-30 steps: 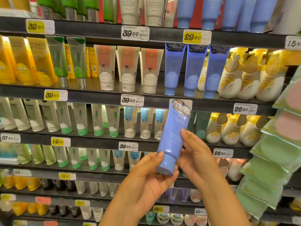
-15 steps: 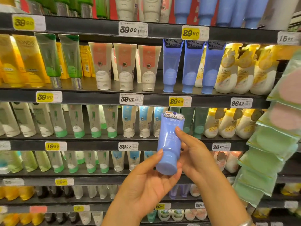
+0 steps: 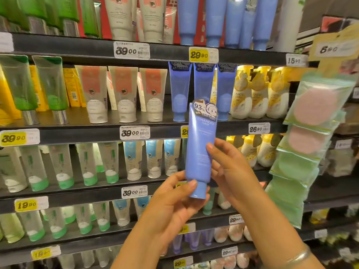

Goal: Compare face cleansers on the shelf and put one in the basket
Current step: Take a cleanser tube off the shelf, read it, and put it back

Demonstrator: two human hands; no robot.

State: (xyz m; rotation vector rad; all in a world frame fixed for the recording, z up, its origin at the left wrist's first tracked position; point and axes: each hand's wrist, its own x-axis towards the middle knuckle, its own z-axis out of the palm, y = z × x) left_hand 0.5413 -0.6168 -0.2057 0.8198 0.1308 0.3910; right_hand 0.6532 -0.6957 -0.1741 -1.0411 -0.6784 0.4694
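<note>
Held thing: a blue Chando cleanser tube (image 3: 201, 150) is held upright, cap down, in front of the shelves, with a round "93%" sticker seen at its top end.
Left hand: the left hand (image 3: 174, 206) is placed at 7 o'clock from the tube; its thumb is laid on the tube just above the cap and its fingers are curled behind the lower end, so the tube is gripped.
Right hand: the right hand (image 3: 231, 171) is placed at 4 o'clock from the tube; one fingertip is pressed on the tube's right edge about midway up, the other fingers are bent behind it, and the tube is pinched. A silver bracelet (image 3: 299, 257) is worn on this wrist.
Tube relative to hands: the cap end is enclosed between both palms, while the upper half stands free above them at 12 o'clock.
Shelf behind: three matching blue tubes (image 3: 200, 88) are stood directly behind, at 12 o'clock from the held tube; white tubes with coral labels (image 3: 124, 94) are lined up at 10 o'clock, and yellow-and-white Pond's bottles (image 3: 258, 94) at 2 o'clock.
Price tags: a yellow "29.90" tag (image 3: 203, 55) is fixed on the shelf edge above the blue tubes.
Right side: hanging packets of pink and green puffs (image 3: 310, 133) are seen at 3 o'clock.
</note>
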